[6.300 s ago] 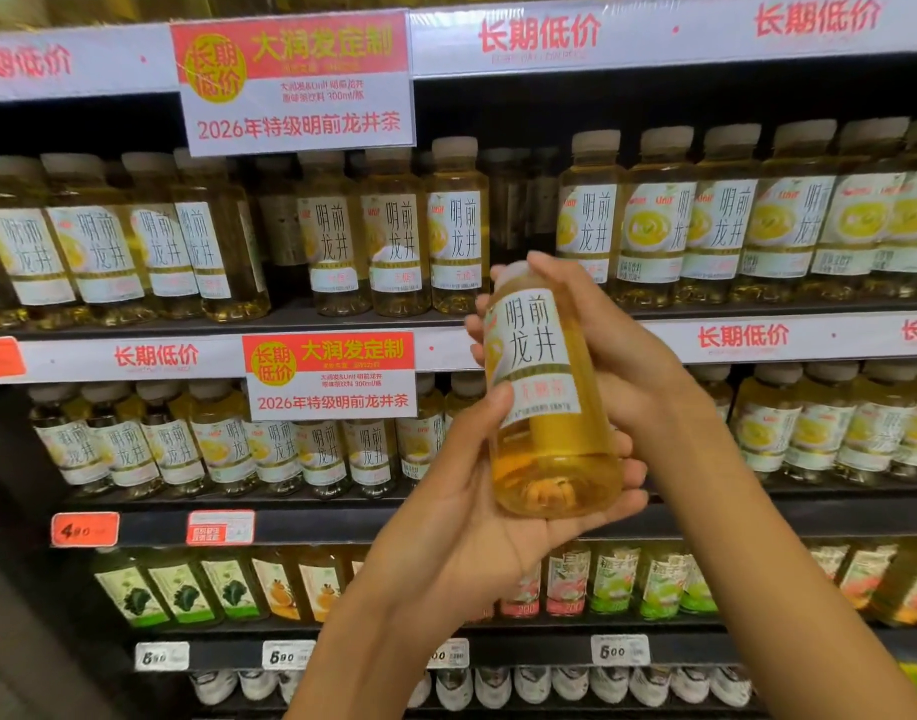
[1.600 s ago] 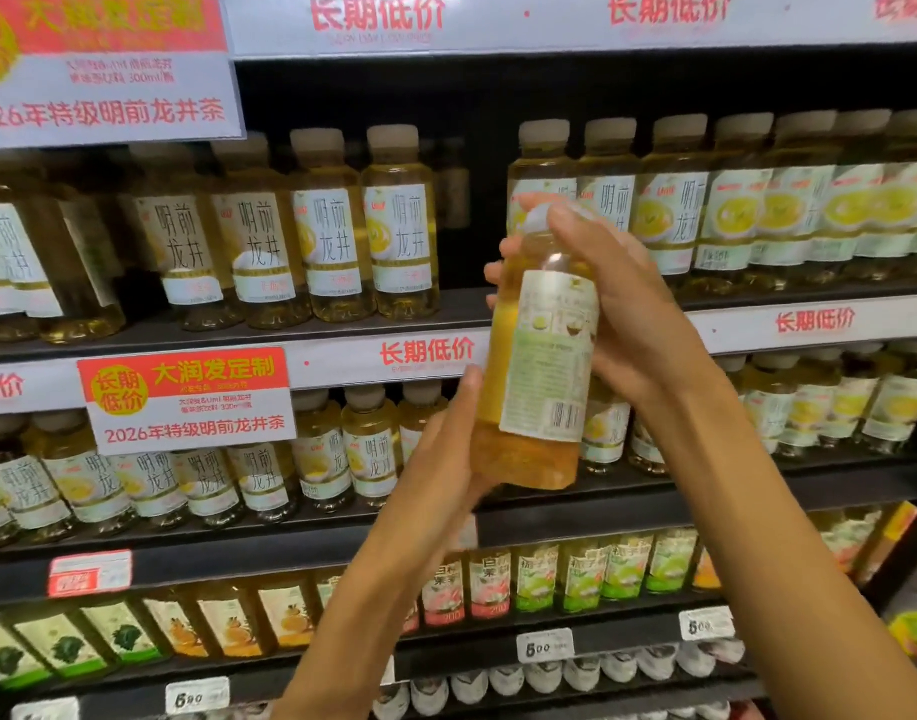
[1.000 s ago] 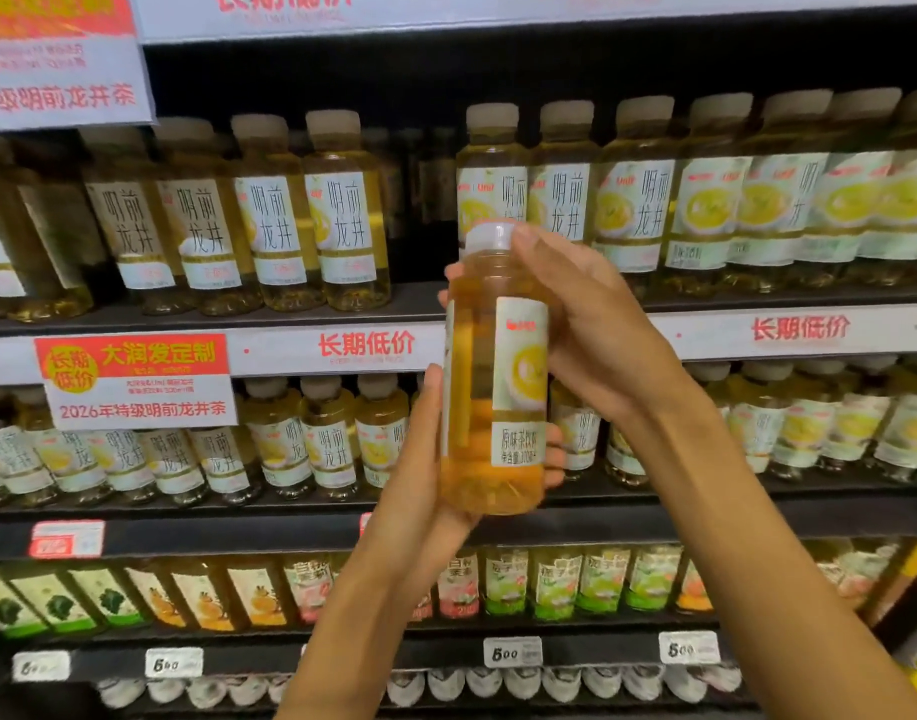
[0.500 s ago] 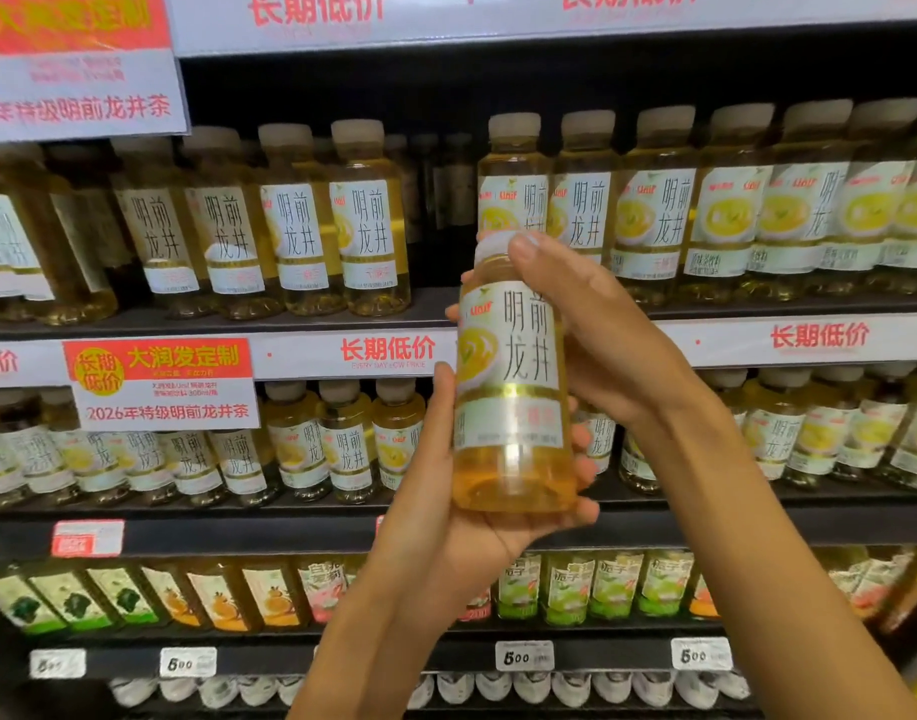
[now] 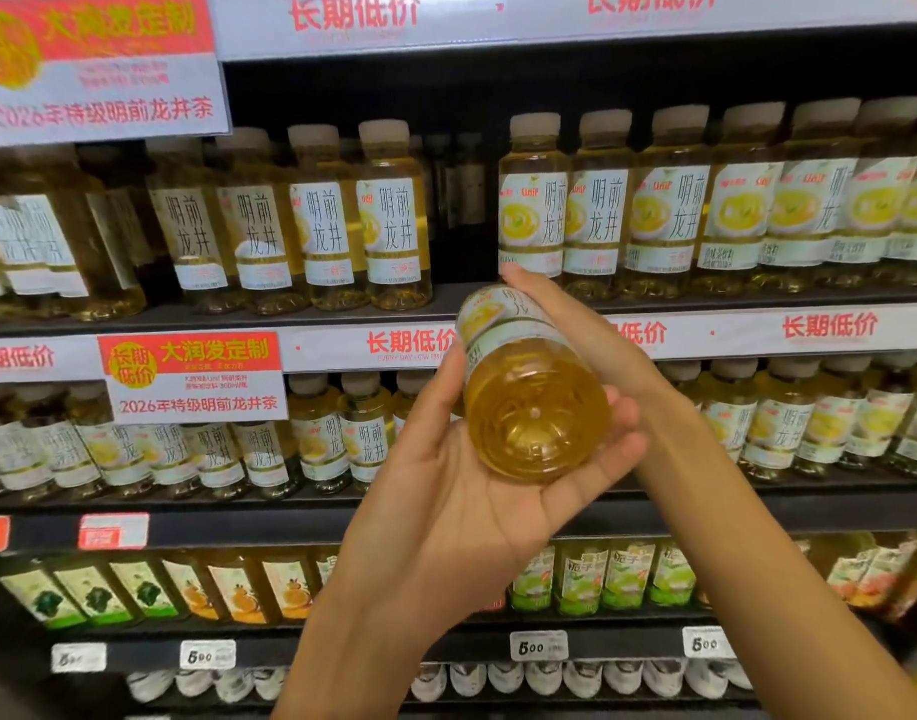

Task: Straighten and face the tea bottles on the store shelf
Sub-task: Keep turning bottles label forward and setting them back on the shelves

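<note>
- Two hands hold one tea bottle (image 5: 534, 407), tipped base-out before the gap (image 5: 464, 200) in the shelf row.
- Left hand (image 5: 461, 491) cradles it; right hand (image 5: 575, 330) grips its top.

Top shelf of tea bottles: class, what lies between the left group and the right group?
In the head view, a dark gap separates the left group from the right group; only dim bottles set further back show there.

Tea bottle (image 5: 534, 402) now tipped, base outward.
</note>
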Available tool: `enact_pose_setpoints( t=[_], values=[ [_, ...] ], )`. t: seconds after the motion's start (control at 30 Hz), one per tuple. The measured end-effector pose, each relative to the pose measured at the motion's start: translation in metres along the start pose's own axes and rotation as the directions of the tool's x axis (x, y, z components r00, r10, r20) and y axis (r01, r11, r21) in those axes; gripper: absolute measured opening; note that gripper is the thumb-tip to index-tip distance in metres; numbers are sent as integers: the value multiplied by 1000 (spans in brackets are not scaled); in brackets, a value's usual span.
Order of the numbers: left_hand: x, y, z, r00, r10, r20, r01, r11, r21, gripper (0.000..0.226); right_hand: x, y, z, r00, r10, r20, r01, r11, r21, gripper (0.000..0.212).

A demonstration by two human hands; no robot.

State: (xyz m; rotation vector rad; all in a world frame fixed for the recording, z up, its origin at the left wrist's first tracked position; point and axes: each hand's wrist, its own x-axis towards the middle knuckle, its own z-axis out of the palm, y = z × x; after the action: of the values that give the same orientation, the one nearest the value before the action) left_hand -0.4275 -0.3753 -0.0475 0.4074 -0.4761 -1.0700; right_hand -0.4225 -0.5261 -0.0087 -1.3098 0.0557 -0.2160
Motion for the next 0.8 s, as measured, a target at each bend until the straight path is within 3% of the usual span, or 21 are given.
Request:
enact_pose_setpoints(
  t=[0.07,0.2,0.27,0.33,0.43,0.57,0.67,0.8],
  values=[
    [6,4,-6,1000,21,16,-21,1000,5,55,6,-2,2,997,-78,-22,78,997,0,28],
    [17,5,-25,993,110,-40,-102,980,172,77,9,-11,-1,962,-273,-12,270,957,-109,25],
    [16,11,-28,989,142,-38,-118,922,368,66,8,-15,-4,919,-394,15,387,896,-219,29],
    [11,14,-32,986,162,-31,-112,796,595,49,4,-18,-4,871,-487,63,480,817,-319,30],
    [10,16,-34,974,227,-12,-132,610,782,51,0,-16,-5,830,-543,126,547,749,-374,39],
    [20,18,-41,937,340,82,-249,486,838,47,-6,-12,-13,852,-500,156,521,784,-338,48],
    [30,22,-47,885,442,145,-313,337,888,47,-10,-15,-20,840,-492,230,542,782,-306,37],
    [46,26,-54,802,559,210,-324,111,940,64,-12,-18,-22,782,-564,266,623,721,-303,61]
  ],
)
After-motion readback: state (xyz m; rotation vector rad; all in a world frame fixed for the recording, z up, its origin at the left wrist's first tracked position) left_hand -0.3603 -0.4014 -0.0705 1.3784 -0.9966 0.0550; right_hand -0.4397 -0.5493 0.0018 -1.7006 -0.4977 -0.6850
